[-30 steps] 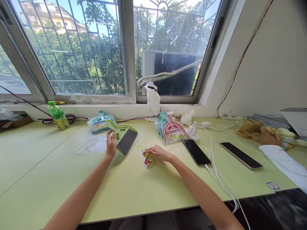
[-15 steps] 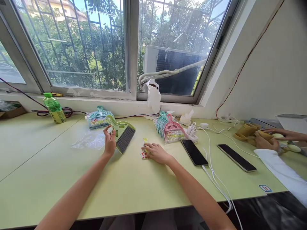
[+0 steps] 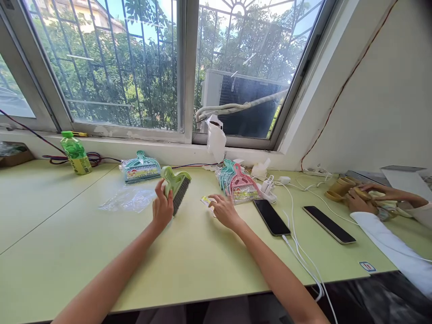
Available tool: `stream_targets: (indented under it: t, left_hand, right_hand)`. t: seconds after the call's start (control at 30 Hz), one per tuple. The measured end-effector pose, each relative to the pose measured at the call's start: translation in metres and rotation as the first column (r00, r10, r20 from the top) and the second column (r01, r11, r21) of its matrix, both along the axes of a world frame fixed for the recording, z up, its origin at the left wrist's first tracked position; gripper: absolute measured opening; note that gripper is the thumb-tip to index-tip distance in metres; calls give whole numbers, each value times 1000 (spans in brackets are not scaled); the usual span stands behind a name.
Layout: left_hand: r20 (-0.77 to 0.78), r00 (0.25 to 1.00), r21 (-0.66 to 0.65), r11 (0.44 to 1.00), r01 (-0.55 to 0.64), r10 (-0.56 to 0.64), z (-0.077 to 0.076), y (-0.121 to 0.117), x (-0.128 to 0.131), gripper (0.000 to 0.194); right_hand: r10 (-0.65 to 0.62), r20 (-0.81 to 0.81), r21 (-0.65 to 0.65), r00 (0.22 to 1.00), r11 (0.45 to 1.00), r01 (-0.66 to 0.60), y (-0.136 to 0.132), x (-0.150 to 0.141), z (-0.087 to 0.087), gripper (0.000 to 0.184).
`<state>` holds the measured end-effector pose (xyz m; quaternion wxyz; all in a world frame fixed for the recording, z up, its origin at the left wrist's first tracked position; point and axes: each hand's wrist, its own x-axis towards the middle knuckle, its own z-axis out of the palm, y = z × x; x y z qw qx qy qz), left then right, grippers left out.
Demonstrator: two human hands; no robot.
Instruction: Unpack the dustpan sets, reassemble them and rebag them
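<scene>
My left hand (image 3: 162, 209) is closed round a green hand brush (image 3: 182, 191), held tilted above the table with its grey bristles facing right. Whether a dustpan is nested with the brush I cannot tell. To the right, the fingers of my right hand (image 3: 225, 212) are closed on a small printed label card (image 3: 204, 200), partly hidden under them. A clear plastic bag (image 3: 130, 200) lies crumpled left of the brush. Behind it sits a teal brush set (image 3: 141, 170) in clear wrapping. Beyond my right hand stand a wrapped pink brush set (image 3: 243, 185) and several teal ones (image 3: 225, 175).
Two phones (image 3: 272, 217) (image 3: 329, 225) lie on the right, with white cables (image 3: 300, 249) running over the table edge. A green bottle (image 3: 76, 153) stands back left. At far right, another person's hands (image 3: 362, 200) handle a yellowish-brown object (image 3: 337, 188).
My left hand has moved slightly right and turned the brush more edge-on. My right hand has drawn its fingers in on the card, which has shifted and turned.
</scene>
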<state>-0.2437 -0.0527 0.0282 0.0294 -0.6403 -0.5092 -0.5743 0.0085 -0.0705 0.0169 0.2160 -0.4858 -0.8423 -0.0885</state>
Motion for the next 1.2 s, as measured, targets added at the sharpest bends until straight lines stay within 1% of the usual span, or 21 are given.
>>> stream_targets:
  t: [0.03,0.1,0.2,0.33,0.4,0.47,0.53,0.6,0.7,0.77,0.83,0.9,0.93,0.97,1.0,1.03,1.07,1.1,1.13,1.17,1.2]
  left_hand:
    - [-100,995,87,995,38,-30,-3,-4,4,54]
    - [-305,943,244,946,212,-133,-8,-11,14,60]
    - [-512,819,314,831,460,-260,-16,-21,29,67]
    - [-566,790,369,784,499,-236,-16,-31,39,69]
    - [-590,774,380,766,518,-231,-8,-41,41,69]
    - [-600,758,369,752,546,-256,4,-54,45,67]
    - [-561,766,347,752,561,-312,17,-69,49,63]
    - [-501,776,306,761,573,-382,26,-79,52,58]
    - [-361,821,194,826,530,-442,32,-77,48,52]
    - [-222,893,140,894,426,-391,35,-63,36,47]
    - [-68,956,110,951,290,-284,42,-42,18,42]
    - [79,984,49,987,156,-159,52,-16,-6,39]
    - [151,980,9,991,133,-133,55,-3,-18,39]
    - [218,964,-41,985,166,-153,56,10,-31,40]
    - [296,936,-118,965,233,-190,55,21,-42,43]
    - [374,900,-246,912,328,-223,51,31,-53,47]
    - [438,867,-405,809,426,-237,45,38,-61,52]
    - [478,841,-541,670,509,-254,37,43,-68,55]
    - [499,822,-641,520,564,-276,29,46,-74,57]
    - [499,813,-708,399,583,-301,21,47,-77,57]
    - [481,812,-749,327,577,-331,15,46,-78,55]
  right_hand:
    - [-10,-61,71,998,997,14,-4,-7,3,27]
    - [-8,-198,163,980,986,41,-13,-20,7,26]
    - [-6,-346,212,938,974,85,-23,-36,6,23]
    - [-14,-454,250,891,958,142,-26,-41,2,20]
    - [23,-518,272,855,952,139,-28,-41,2,15]
    - [60,-635,277,770,948,155,-32,-43,6,9]
    - [96,-752,261,652,952,160,-37,-47,12,10]
    - [141,-822,233,552,967,100,-41,-49,20,11]
    - [162,-858,151,487,987,-62,-40,-46,32,14]
    - [125,-856,64,502,989,-136,-35,-39,37,18]
    - [73,-865,-38,497,977,-209,-30,-30,41,21]
    - [13,-908,-118,419,951,-286,-25,-21,46,26]
    - [-19,-932,-139,361,941,-309,-24,-16,49,29]
    - [-47,-948,-151,314,937,-316,-23,-10,53,32]
    - [-71,-953,-168,294,933,-319,-24,-5,58,34]
    - [-87,-944,-202,319,915,-348,-24,1,63,35]
    - [-102,-927,-242,362,898,-367,-25,7,67,35]
    - [-119,-903,-285,412,885,-367,-26,13,71,35]
    - [-143,-865,-344,480,866,-362,-26,17,74,36]
    - [-169,-806,-415,567,845,-337,-26,20,75,36]
    - [-191,-733,-472,654,834,-285,-26,21,75,36]
